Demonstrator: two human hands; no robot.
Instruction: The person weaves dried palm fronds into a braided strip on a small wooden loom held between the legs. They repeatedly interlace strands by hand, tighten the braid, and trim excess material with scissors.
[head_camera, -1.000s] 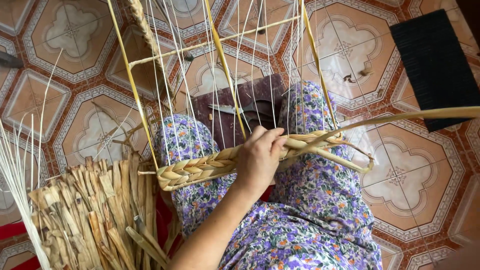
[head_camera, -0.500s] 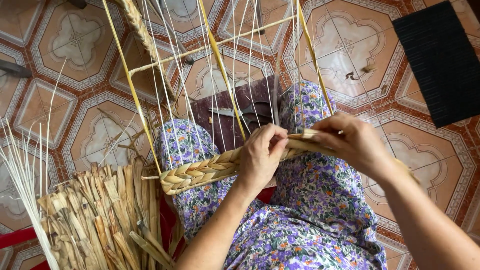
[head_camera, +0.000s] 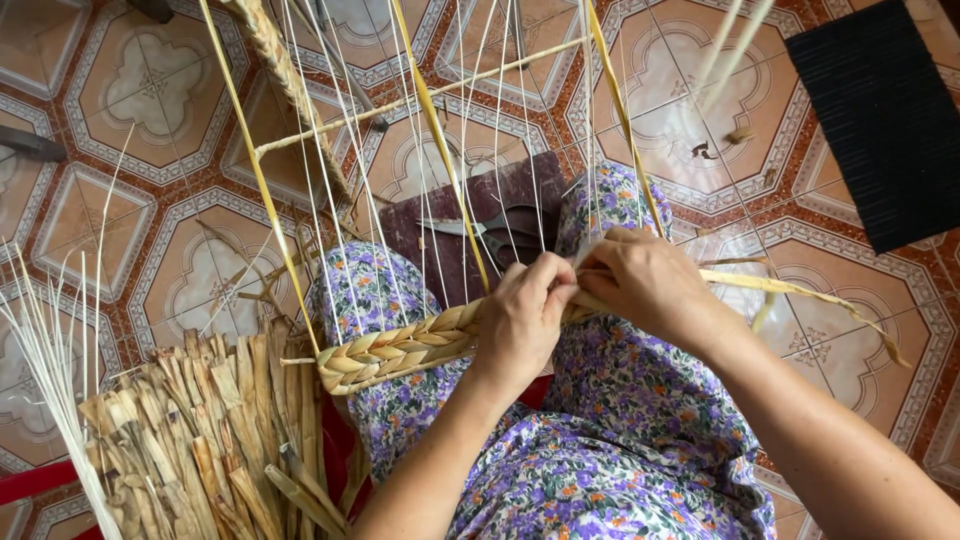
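The braided straw band (head_camera: 400, 350) lies across the person's lap, woven through white strings on a yellow frame (head_camera: 255, 170), above a patterned tile floor (head_camera: 120, 90). The left hand (head_camera: 525, 320) is clenched on the braid; the right hand (head_camera: 650, 285) pinches a loose straw strand (head_camera: 800, 292) right beside it. One pair of scissors (head_camera: 500, 230) rests on a dark cloth, one bundle of dried straw (head_camera: 190, 430) sits at left, and one black mat (head_camera: 885, 110) lies on the floor.

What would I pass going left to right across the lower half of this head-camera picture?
Thin pale reeds → bundle of dried leaf strips → woven braid → left hand → right hand → loose dried strand.
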